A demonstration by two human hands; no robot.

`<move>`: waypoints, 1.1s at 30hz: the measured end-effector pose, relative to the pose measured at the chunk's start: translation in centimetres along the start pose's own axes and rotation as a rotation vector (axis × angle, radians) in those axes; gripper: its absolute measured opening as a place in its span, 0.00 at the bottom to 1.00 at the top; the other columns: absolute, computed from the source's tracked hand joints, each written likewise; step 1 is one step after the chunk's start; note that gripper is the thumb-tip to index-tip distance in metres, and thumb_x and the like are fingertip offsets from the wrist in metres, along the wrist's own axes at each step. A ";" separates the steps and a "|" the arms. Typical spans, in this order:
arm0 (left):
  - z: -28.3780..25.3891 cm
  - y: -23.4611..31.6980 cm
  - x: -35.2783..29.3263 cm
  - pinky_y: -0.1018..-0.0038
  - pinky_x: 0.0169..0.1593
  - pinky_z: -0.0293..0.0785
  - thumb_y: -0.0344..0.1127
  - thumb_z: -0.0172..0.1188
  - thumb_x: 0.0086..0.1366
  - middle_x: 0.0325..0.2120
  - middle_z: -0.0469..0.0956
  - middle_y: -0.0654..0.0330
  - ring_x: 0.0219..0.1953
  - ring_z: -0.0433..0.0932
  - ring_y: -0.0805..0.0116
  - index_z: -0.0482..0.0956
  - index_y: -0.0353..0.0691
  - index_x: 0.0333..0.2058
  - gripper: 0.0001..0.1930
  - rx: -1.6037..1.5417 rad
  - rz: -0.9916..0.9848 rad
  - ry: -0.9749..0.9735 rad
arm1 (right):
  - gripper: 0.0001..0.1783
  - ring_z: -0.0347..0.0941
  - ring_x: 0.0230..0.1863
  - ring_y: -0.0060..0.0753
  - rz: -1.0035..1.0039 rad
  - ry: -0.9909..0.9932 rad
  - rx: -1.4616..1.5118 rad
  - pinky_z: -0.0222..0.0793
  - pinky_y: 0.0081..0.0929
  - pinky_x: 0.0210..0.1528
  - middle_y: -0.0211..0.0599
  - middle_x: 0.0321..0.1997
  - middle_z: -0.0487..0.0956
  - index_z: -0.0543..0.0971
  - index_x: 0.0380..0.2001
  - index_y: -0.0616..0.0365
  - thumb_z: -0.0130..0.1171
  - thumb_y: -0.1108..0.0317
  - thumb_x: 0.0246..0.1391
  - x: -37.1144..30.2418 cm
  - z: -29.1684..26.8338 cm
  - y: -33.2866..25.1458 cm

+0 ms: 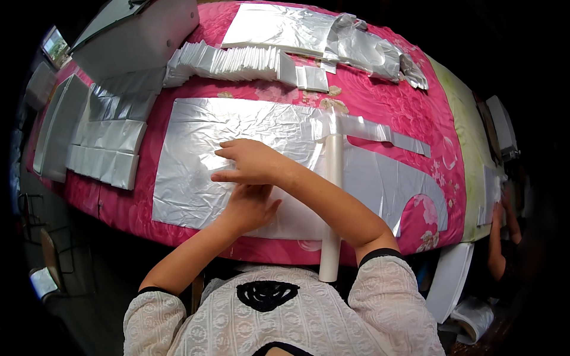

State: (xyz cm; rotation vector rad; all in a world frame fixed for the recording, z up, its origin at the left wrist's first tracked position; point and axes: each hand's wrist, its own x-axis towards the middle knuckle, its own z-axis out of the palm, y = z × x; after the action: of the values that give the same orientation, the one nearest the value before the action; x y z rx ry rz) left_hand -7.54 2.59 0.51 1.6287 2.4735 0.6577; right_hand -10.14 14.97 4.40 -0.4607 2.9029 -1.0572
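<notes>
A wrinkled silver foil-like sheet (196, 172) lies flat on the pink flowered cloth in front of me. Over its middle, my right hand (252, 161) is open, fingers apart, with nothing in it. My left hand (248, 207) sits just below it, thumb spread out and palm down over the sheet; its fingertips are partly hidden under the right hand. I cannot tell how firmly either hand touches the sheet. A long whitish roll (332, 202) lies across the sheet to the right, its near end past the table edge, my right forearm crossing above it.
Right of the roll lies grey-silver sheeting (380, 178) with a curved edge. Folded white packets (237, 64) stand in a row beyond, near a white box (139, 41). More silvery packets (107, 136) lie at left. Silver bags (285, 26) are stacked at the far side. Another person's arms (499, 237) show at far right.
</notes>
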 end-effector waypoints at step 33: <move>-3.0 -6.0 -4.4 0.59 0.65 0.40 0.49 0.45 0.64 0.62 0.48 0.46 0.66 0.43 0.49 0.51 0.31 0.60 0.33 -0.028 -0.205 0.341 | 0.34 0.45 0.68 0.47 0.243 0.264 -0.283 0.41 0.39 0.66 0.45 0.65 0.56 0.58 0.60 0.60 0.45 0.50 0.57 -25.5 -3.4 3.6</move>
State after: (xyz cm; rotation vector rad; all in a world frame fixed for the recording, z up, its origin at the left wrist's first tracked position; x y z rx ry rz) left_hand -11.74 -4.26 0.14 1.3202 2.7974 1.0064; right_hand 12.92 26.89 2.63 0.0368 3.2465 -0.7272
